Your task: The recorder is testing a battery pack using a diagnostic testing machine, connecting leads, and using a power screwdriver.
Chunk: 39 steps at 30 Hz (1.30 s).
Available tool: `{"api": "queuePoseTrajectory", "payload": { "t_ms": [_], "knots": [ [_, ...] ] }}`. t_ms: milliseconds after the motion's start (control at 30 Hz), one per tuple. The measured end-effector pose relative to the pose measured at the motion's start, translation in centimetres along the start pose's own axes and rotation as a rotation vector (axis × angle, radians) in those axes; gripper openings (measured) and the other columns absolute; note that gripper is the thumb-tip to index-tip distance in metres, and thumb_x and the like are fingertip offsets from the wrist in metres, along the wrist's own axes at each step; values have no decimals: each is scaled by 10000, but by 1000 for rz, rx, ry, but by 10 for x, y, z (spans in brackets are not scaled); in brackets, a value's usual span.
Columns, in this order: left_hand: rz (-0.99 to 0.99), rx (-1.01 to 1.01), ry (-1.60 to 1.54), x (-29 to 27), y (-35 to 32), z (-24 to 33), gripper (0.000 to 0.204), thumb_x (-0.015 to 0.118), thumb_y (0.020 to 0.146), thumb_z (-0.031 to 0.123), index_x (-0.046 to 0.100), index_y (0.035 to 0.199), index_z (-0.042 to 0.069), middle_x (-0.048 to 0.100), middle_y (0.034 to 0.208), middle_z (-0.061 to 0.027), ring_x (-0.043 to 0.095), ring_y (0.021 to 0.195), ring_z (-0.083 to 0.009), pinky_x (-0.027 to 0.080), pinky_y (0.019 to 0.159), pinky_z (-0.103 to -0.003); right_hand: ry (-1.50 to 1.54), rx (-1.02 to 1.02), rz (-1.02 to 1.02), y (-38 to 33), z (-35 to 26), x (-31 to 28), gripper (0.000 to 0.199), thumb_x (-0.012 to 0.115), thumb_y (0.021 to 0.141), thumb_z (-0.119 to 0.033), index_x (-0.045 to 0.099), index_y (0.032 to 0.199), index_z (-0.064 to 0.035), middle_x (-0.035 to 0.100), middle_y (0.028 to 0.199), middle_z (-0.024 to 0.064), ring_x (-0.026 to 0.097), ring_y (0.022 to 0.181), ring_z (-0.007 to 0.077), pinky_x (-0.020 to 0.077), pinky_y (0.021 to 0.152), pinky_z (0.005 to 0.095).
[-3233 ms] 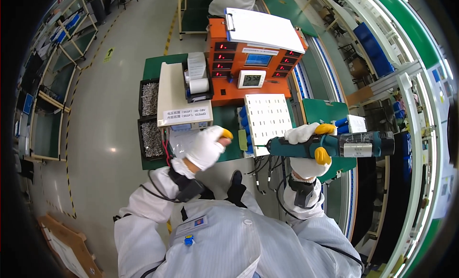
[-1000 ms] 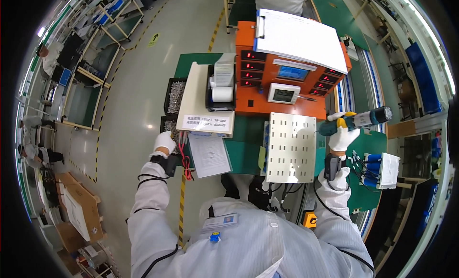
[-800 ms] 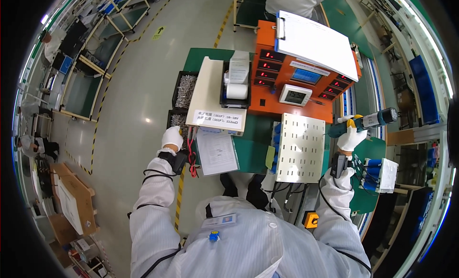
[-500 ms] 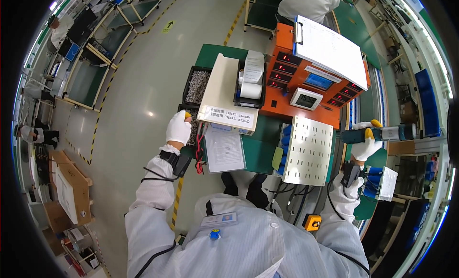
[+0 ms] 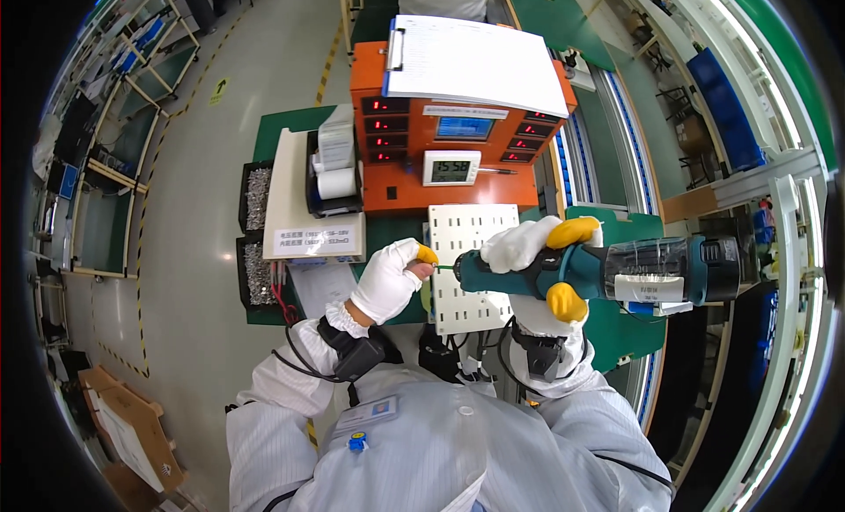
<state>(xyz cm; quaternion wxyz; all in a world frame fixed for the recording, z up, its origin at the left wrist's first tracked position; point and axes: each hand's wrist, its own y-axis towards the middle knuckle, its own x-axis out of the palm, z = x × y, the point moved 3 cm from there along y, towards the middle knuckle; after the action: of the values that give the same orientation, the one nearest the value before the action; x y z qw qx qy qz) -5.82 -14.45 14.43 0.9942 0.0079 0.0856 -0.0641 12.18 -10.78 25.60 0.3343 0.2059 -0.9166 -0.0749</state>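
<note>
My right hand, in a white glove with yellow fingertips, is wrapped round a teal cordless screwdriver. The tool lies level, its bit pointing left. At the bit's tip, the fingers of my left hand are pinched together; what sits between them is too small to make out. That glove leaves the thumb tip bare. Under the screwdriver's nose is a cream plate with rows of slots, partly covered by the tool and my right hand. To the left, two black bins hold small metal parts, in a far bin and a near bin.
An orange test box with red displays stands behind the plate, a clipboard and a small digital clock on it. Left of it are a cream box and a paper-roll holder. Red leads hang at the front.
My left hand has left the near bin and come right to the bit's tip. My right hand has brought the screwdriver inward from the far right, over the plate. The view has shifted right.
</note>
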Motion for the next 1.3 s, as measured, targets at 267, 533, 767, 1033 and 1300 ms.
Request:
{"api": "queuePoseTrajectory", "payload": {
  "t_ms": [267, 533, 767, 1033, 1300],
  "knots": [
    [-108, -50, -47, 23, 25, -4, 126, 646, 852, 6, 657, 970, -35, 643, 837, -103, 627, 766, -182, 498, 726, -295, 70, 35, -91, 13, -4, -45, 683, 318, 958, -657, 606, 813, -55, 601, 780, 129, 590, 791, 281, 479, 763, 432],
    [185, 129, 359, 21, 37, -28, 158, 711, 740, -2, 621, 869, -18, 584, 834, -194, 575, 779, -417, 490, 697, -395, -34, -88, 40, 37, 55, -68, 557, 779, 809, -302, 464, 1210, -78, 609, 910, 149, 644, 837, 300, 557, 755, 452],
    [174, 75, 824, 22, 37, -66, 373, 657, 675, 14, 663, 1042, 80, 573, 1145, -124, 479, 1173, -358, 393, 962, -479, -248, -32, 58, 44, 96, -75, 331, 722, 853, -185, 511, 1060, -36, 620, 904, 113, 637, 815, 236, 551, 777, 397],
    [228, 216, 694, -18, 12, -45, 514, 631, 676, 12, 633, 1181, 110, 546, 1281, -133, 484, 1180, -368, 395, 1007, -476, -660, 25, -68, 39, 102, -63, 159, 683, 839, -70, 552, 923, -38, 623, 861, 90, 622, 799, 190, 519, 730, 308],
    [702, -150, 915, -257, -3, -99, 225, 604, 724, 11, 617, 949, 9, 627, 968, -194, 621, 885, -385, 510, 787, -446, -535, -160, 98, 37, 105, -42, 218, 714, 791, -113, 574, 939, -34, 636, 841, 91, 619, 756, 184, 517, 702, 307]
  ]
}}
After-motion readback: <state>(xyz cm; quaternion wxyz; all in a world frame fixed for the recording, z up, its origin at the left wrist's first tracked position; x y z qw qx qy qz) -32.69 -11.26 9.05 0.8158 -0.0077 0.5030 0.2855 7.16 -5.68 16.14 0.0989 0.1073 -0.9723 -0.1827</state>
